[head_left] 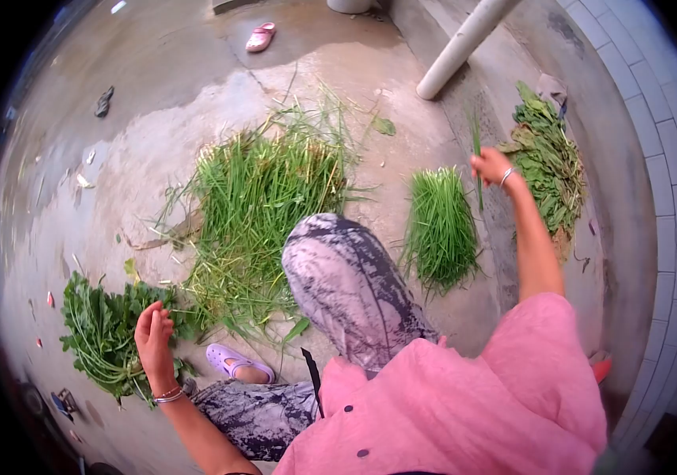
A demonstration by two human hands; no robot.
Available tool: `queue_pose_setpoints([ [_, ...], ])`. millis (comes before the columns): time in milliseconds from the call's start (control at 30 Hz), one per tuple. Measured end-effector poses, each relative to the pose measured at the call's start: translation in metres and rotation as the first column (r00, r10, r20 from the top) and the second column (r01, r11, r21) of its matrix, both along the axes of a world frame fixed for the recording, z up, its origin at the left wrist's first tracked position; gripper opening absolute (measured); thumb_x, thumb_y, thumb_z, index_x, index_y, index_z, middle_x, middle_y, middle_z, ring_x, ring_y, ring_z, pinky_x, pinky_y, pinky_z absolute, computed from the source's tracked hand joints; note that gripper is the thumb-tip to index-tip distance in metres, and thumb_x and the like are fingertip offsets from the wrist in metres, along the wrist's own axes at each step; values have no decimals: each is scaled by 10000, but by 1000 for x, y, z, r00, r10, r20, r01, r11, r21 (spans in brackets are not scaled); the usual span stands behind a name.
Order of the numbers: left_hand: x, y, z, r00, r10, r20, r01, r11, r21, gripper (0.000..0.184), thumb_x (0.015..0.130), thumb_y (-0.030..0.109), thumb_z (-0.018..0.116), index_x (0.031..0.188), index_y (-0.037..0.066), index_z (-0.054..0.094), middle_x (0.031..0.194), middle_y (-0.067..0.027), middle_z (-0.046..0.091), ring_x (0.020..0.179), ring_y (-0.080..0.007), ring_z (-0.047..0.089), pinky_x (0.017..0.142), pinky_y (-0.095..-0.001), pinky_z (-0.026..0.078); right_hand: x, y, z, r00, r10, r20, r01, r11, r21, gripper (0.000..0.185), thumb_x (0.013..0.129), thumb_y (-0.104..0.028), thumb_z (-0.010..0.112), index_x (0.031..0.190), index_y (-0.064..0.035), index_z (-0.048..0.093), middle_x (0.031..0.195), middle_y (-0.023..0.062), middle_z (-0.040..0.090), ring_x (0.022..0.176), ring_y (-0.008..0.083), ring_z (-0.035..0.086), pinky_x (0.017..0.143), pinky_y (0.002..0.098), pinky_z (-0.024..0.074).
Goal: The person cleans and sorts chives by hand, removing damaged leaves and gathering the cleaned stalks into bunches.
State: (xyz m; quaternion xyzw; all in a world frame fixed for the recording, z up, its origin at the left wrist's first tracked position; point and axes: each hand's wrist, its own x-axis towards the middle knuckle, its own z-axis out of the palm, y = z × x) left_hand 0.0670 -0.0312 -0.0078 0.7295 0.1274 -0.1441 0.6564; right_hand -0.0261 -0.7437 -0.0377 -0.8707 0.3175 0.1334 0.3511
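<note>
My right hand (490, 168) is closed round a few long green chive stalks (476, 142), held upright at the right. Just left of and below it lies a neat bundle of chives (441, 229), pale ends lined up at the top. My left hand (154, 328) is raised on the left, fingers curled together; whatever they may hold is too small to make out. Under and beside it spreads a heap of leafy greens (101, 336). Between the hands is a large loose pile of chives (267, 190), with stray stalks scattered round its edges.
More leafy greens (548, 158), partly wilted, lie beyond my right hand. A pale pipe (465, 49) slants down near the bundle. One pink clog (261, 37) sits on the wet concrete at the top. My patterned knee (354, 277) rises between pile and bundle.
</note>
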Motion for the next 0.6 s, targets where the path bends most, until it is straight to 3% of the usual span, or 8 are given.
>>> queue_pose_setpoints([
  [133, 2, 0, -9, 999, 11, -48, -6, 995, 97, 248, 905, 160, 502, 1108, 21, 533, 870, -6, 568, 676, -33, 510, 569, -145, 405, -73, -16, -104, 942, -237, -239, 268, 957, 107, 248, 838, -177, 495, 793, 60, 549, 621, 109, 600, 397, 170, 519, 349, 310, 406],
  [233, 3, 5, -22, 997, -1, -83, 13, 989, 147, 256, 901, 161, 511, 1112, 17, 530, 870, -9, 566, 676, -35, 509, 564, -148, 408, -87, -2, -143, 884, -295, -362, 348, 933, 90, 244, 838, -171, 504, 811, 67, 555, 616, 122, 596, 412, 194, 534, 353, 321, 415],
  [300, 5, 6, -29, 996, -13, -91, 28, 986, 165, 260, 896, 163, 520, 1111, 17, 529, 876, -14, 567, 680, -37, 509, 563, -150, 411, -87, 6, -163, 851, -347, -395, 377, 926, -1, 179, 864, -139, 501, 821, 35, 512, 587, 87, 566, 361, 150, 466, 333, 292, 389],
  [367, 3, 6, -32, 993, -28, -113, 50, 979, 197, 263, 891, 167, 528, 1106, 16, 532, 889, -21, 569, 683, -39, 509, 568, -152, 414, -98, -15, -216, 860, -407, -308, 429, 903, 3, 179, 844, -128, 542, 777, 37, 521, 569, 85, 559, 374, 152, 491, 342, 298, 397],
  [400, 4, 9, -35, 992, -42, -122, 66, 977, 204, 263, 887, 176, 535, 1098, 20, 539, 898, -20, 576, 692, -41, 516, 576, -154, 418, -98, -23, -234, 886, -364, -288, 345, 931, -117, 180, 834, -128, 560, 762, 35, 532, 577, 88, 564, 388, 149, 507, 349, 297, 404],
  [467, 3, 2, -28, 992, -52, -116, 78, 969, 235, 261, 886, 178, 536, 1096, 23, 542, 898, -17, 580, 697, -41, 520, 580, -155, 419, -91, -26, -247, 911, -307, -276, 246, 941, -234, 182, 824, -127, 578, 747, 33, 543, 585, 90, 569, 403, 146, 524, 357, 297, 412],
  [600, 1, -1, -25, 988, -118, -101, 140, 957, 255, 271, 884, 196, 541, 1095, 27, 547, 893, -11, 591, 710, -44, 532, 593, -158, 423, -95, -30, -245, 938, -334, -95, 296, 912, -285, 123, 794, -96, 597, 807, 26, 592, 652, 96, 602, 440, 143, 557, 380, 294, 437],
])
